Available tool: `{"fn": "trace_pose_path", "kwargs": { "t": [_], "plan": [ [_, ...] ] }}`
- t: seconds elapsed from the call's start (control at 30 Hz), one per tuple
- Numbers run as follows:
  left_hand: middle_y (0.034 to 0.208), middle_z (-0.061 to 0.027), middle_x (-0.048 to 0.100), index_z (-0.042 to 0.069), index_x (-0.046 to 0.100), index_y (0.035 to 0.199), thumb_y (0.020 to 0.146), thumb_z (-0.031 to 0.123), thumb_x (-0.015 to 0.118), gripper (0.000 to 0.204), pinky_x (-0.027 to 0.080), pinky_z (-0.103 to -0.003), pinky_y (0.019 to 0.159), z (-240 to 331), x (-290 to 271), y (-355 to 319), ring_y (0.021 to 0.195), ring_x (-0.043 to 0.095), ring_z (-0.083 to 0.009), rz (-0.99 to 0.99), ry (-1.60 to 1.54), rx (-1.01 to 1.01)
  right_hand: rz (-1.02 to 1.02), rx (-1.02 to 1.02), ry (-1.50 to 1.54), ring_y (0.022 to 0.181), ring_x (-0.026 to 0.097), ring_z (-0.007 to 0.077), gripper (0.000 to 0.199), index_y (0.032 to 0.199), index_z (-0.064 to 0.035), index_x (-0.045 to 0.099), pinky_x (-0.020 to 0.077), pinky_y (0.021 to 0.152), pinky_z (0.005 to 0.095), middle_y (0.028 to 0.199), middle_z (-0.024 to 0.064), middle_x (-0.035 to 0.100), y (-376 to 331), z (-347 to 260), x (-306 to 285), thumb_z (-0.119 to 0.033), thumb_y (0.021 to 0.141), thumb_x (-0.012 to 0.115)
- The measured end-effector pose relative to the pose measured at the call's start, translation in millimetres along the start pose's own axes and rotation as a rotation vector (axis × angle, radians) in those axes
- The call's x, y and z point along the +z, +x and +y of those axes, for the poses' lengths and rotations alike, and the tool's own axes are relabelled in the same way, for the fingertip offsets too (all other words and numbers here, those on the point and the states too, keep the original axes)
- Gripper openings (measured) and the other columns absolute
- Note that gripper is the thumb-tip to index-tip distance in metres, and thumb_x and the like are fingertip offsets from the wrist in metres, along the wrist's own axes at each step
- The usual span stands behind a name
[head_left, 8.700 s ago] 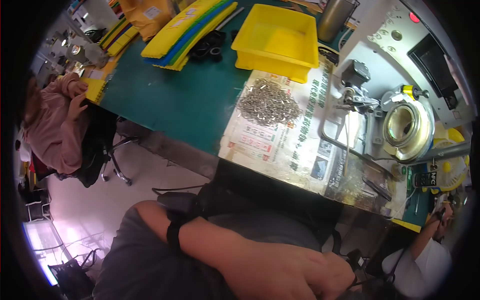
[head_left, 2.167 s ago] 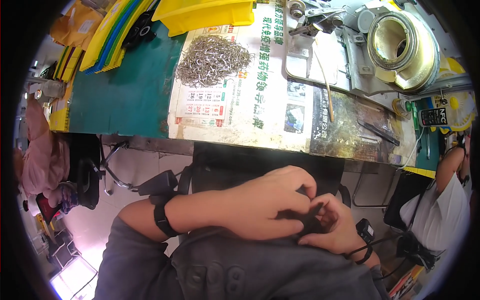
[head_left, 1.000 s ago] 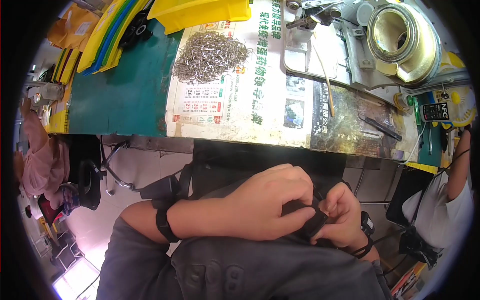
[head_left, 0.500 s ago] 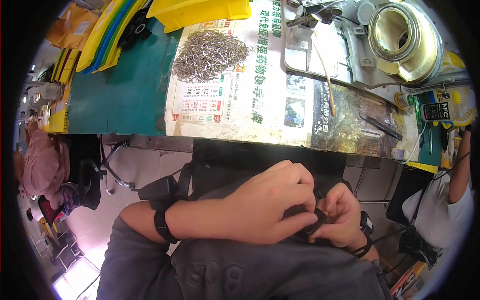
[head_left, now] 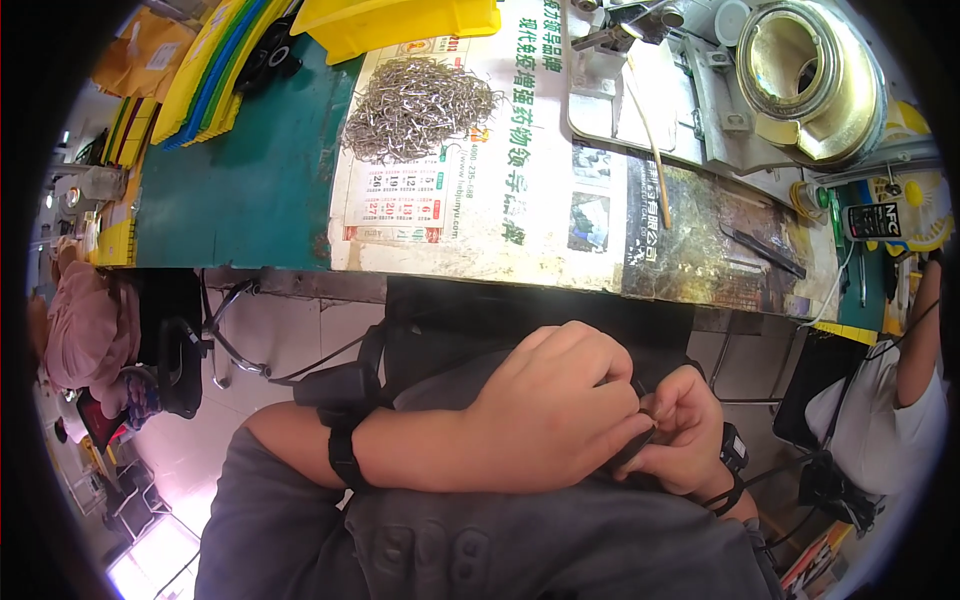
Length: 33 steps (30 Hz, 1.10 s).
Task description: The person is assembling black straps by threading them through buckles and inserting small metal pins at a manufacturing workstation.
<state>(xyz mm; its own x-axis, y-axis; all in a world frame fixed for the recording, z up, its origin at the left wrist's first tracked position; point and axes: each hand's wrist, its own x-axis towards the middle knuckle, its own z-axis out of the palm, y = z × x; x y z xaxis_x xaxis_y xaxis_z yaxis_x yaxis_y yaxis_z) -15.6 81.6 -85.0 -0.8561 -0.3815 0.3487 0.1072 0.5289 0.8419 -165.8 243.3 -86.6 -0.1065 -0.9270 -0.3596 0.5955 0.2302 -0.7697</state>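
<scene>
Over my lap, my left hand (head_left: pixel 560 405) and my right hand (head_left: pixel 680 430) meet with their fingers closed. Between them is a small dark object (head_left: pixel 628 455), mostly hidden by the fingers, so its kind cannot be made out. My left thumb presses on its upper side, while my right thumb and curled fingers grip its right side. Each wrist wears a black strap; a black box (head_left: pixel 340 388) sits on the left one.
Ahead is a green workbench (head_left: pixel 240 200) covered partly by printed paper, with a pile of thin metal pieces (head_left: pixel 415 108), a yellow bin (head_left: pixel 395 25), black tweezers (head_left: pixel 762 250), a thin stick (head_left: pixel 650 150) and a brass-coloured round machine part (head_left: pixel 815 85). Other people sit at left and right.
My left hand has shifted slightly right, its thumb now further over the dark object. My left forearm and wrist strap moved right too. The right hand stays about where it was.
</scene>
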Motion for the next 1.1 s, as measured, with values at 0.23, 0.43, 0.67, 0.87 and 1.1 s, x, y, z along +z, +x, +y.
{"fn": "trace_pose_path", "kwargs": {
  "t": [0.23, 0.43, 0.67, 0.87, 1.1],
  "plan": [
    [0.092, -0.0044, 0.057, 0.009, 0.062, 0.079, 0.071, 0.015, 0.080, 0.020, 0.043, -0.039, 0.071, -1, 3, 0, 0.082, 0.057, -0.0258, 0.077, 0.121, 0.153, -0.028, -0.049, 0.015, 0.083, 0.070, 0.0193, 0.049, 0.104, -0.0044, 0.039, 0.0597, 0.071, 0.0300, 0.094, 0.0122, 0.060, 0, 2, -2, 0.013, 0.078, 0.077],
    [0.092, -0.0036, 0.057, 0.009, 0.062, 0.080, 0.068, 0.013, 0.081, 0.023, 0.044, -0.039, 0.070, -3, 1, 0, 0.082, 0.056, -0.0257, 0.070, 0.098, 0.217, -0.039, -0.069, -0.032, 0.084, 0.070, 0.0192, 0.048, 0.105, -0.0036, 0.039, 0.0587, 0.072, 0.0283, 0.096, 0.0124, 0.060, 0, 4, -4, 0.013, 0.078, 0.077],
    [0.099, -0.0068, 0.058, 0.008, 0.062, 0.085, 0.072, 0.012, 0.077, 0.021, 0.044, -0.041, 0.081, -5, -16, 3, 0.093, 0.055, -0.0296, -0.182, -0.159, -0.012, 0.016, -0.038, -0.020, 0.085, 0.067, 0.0137, 0.049, 0.105, -0.0036, 0.041, 0.0550, 0.072, 0.0245, 0.096, 0.0091, 0.059, -2, 0, 0, 0.013, 0.077, 0.078],
    [0.098, -0.0070, 0.059, 0.008, 0.063, 0.083, 0.072, 0.012, 0.076, 0.018, 0.046, -0.039, 0.081, -5, -22, 9, 0.093, 0.057, -0.0297, -0.331, -0.214, -0.091, -0.065, -0.092, -0.154, 0.090, 0.061, 0.0078, 0.050, 0.108, -0.0044, 0.045, 0.0515, 0.074, 0.0218, 0.100, 0.0071, 0.059, -2, 3, -5, 0.011, 0.076, 0.080],
    [0.097, -0.0068, 0.062, 0.007, 0.069, 0.084, 0.075, 0.014, 0.079, 0.016, 0.048, -0.037, 0.082, -11, -19, -1, 0.096, 0.058, -0.0283, -0.407, -0.181, -0.173, -0.017, -0.120, -0.265, 0.089, 0.061, 0.0073, 0.047, 0.108, -0.0048, 0.047, 0.0521, 0.077, 0.0225, 0.102, 0.0060, 0.059, -7, 2, 3, 0.009, 0.078, 0.080]
  ]
}}
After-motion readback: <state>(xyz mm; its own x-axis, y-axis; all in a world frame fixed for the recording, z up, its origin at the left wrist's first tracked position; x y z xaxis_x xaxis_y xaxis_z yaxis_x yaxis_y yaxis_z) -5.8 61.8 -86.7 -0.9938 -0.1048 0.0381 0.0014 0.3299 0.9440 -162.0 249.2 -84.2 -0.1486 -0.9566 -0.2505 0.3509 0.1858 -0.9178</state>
